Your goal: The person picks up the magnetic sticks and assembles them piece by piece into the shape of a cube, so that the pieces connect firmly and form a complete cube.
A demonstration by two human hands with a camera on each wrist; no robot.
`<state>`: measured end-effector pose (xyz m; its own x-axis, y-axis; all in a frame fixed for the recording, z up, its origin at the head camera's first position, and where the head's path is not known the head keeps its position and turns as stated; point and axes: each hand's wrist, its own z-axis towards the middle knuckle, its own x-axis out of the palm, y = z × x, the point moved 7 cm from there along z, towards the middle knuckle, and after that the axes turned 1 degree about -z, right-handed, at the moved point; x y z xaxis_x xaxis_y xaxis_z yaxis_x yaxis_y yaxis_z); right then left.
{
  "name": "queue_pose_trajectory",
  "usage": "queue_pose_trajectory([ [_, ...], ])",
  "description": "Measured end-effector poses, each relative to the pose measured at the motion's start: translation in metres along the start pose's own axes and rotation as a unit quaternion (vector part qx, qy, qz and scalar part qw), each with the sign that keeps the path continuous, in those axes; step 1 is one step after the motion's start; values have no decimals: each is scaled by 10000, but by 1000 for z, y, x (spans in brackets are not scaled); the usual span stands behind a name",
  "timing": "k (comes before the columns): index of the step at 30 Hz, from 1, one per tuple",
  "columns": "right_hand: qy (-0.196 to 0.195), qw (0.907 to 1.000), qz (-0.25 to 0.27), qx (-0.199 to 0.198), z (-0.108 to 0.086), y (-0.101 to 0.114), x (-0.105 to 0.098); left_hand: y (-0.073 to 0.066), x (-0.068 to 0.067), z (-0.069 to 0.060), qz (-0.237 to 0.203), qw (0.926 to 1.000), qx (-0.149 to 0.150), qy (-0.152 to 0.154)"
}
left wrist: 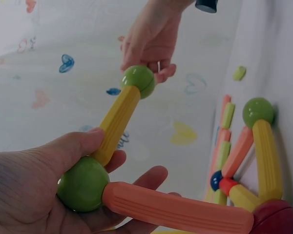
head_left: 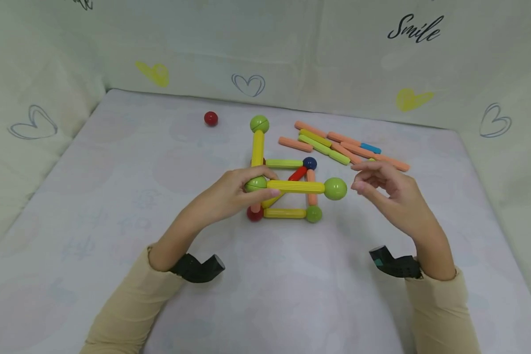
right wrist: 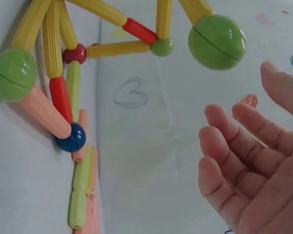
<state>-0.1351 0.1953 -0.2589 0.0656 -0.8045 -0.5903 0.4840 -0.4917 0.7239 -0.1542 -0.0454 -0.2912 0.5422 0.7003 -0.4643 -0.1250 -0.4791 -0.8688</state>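
Gripping a green ball [left wrist: 82,185], left hand [head_left: 226,193] curled round it, right hand [head_left: 394,199] loosely cupped, empty

The left hand [head_left: 225,196] grips, thumb and fingers bent inward. To its right and apart, the right hand [head_left: 396,196] points its loosely curved fingers toward it, thumb spread from them. Both forearms slant inward, beige sleeves [head_left: 130,300] ending just behind the bare wrists [head_left: 435,255].
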Motion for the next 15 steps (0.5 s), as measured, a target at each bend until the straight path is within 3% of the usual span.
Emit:
queue_pose_trajectory([
  [4,-541,9971,9,533,-1,-21,-16,2,0,1,-22,10000,-14,20],
  [9,-707,9840,-423,1581,0,-68,-22,1,0,1,-42,10000,-22,54],
  [13,-385,9667,-817,2394,8,-106,-16,1,1,1,-52,9999,-48,125],
  [15,-119,9612,-881,2611,16,-119,-10,1,1,1,-68,9999,-53,133],
])
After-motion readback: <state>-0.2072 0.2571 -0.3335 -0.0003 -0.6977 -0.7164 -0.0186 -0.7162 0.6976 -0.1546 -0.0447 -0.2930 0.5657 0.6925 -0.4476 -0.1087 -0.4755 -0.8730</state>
